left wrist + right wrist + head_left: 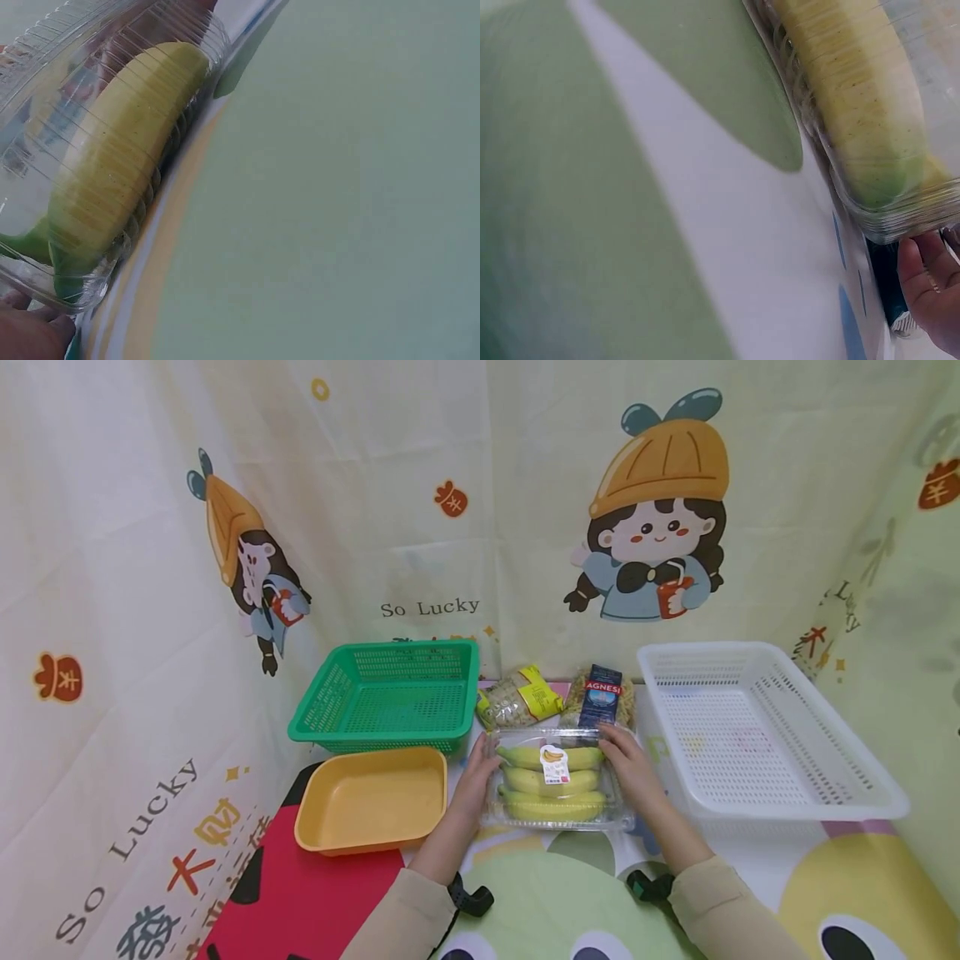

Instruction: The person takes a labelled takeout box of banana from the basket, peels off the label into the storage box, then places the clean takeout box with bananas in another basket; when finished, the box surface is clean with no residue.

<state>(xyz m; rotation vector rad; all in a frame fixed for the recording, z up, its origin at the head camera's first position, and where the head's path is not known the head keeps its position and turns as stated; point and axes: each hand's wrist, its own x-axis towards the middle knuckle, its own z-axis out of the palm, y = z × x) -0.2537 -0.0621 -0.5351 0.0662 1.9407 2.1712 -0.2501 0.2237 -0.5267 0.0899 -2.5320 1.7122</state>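
Note:
A clear plastic clamshell box [622,814] with several yellow-green bananas [558,807] inside sits in front of me in the head view, a white label [555,764] on its lid. My left hand [474,774] grips its left side. At the upper right corner, my right hand [626,760] holds the other side. The left wrist view has the ribbed box wall, a banana [124,146] behind it and my left fingers [34,334] at the lower end. In the right wrist view, my right fingers [922,270] are right at the box's bottom corner.
Behind the box lie a yellow-labelled clear bag [517,700] and an Agnesi pasta bag [600,693]. A green basket [307,718] and a yellow tub [371,839] stand to the left. To the right stands a white basket [795,806]. A patterned cloth covers the table.

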